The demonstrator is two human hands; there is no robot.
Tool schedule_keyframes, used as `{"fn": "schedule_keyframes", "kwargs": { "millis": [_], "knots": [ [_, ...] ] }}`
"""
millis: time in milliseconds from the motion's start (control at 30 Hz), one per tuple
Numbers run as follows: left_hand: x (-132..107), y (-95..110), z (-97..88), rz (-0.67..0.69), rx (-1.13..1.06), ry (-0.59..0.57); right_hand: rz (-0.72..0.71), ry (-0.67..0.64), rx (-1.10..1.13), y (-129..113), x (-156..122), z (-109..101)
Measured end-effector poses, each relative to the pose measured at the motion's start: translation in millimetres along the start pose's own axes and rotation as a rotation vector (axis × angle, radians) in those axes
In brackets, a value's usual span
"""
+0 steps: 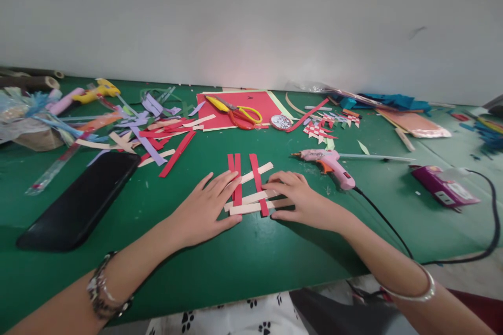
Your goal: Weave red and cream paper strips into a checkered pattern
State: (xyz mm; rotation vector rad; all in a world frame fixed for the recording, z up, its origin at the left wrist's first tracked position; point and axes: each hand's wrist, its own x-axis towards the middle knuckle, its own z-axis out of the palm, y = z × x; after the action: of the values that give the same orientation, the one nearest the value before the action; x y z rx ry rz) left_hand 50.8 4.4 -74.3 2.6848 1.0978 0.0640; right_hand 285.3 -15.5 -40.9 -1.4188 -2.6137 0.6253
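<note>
In front of me lies a loose lattice of red and cream paper strips. Upright red strips (pixel 254 170) cross cream strips (pixel 251 208), some over and some under. My left hand (pixel 212 201) rests flat at the left side of the lattice, fingers outstretched and touching the red strips, thumb near the lowest cream strip. At the other side is my right hand (pixel 296 196), its fingers bent and its thumb apart from them. The right ends of the cream strips reach that hand, and its fingertips are by the right red strip. Its palm hides part of the strips.
A pink glue gun (pixel 328 162) lies right, its cord trailing towards a purple power box (pixel 444 186). Left are a black phone-like slab (pixel 80 199) and scattered paper strips (pixel 157 133). Behind, scissors (pixel 236 112) lie on red paper (pixel 259 102), with a yellow glue gun (pixel 98 91) further left.
</note>
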Motion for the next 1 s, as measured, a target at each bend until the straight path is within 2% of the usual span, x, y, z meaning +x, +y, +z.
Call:
{"fn": "schedule_keyframes", "kwargs": {
  "millis": [267,467,667,833,1000],
  "knots": [
    [-3.0,4.8,2.3,-0.047,0.008,0.0,-0.076,-0.01,-0.042,-11.9,9.1,1.8],
    [-7.1,2.1,1.9,-0.106,-0.026,0.058,-0.001,0.043,0.002,-18.6,15.4,4.7],
    [-7.1,5.6,2.9,-0.048,-0.036,0.04,-0.031,0.086,-0.025,-20.7,16.6,9.7],
    [-3.1,8.6,-2.0,-0.053,-0.099,-0.004,-0.086,0.056,-0.011,-20.4,19.4,12.0],
    [0.5,10.7,-3.4,-0.048,-0.184,0.023,-0.11,0.04,-0.004,-22.3,22.3,13.6]
  ]
}}
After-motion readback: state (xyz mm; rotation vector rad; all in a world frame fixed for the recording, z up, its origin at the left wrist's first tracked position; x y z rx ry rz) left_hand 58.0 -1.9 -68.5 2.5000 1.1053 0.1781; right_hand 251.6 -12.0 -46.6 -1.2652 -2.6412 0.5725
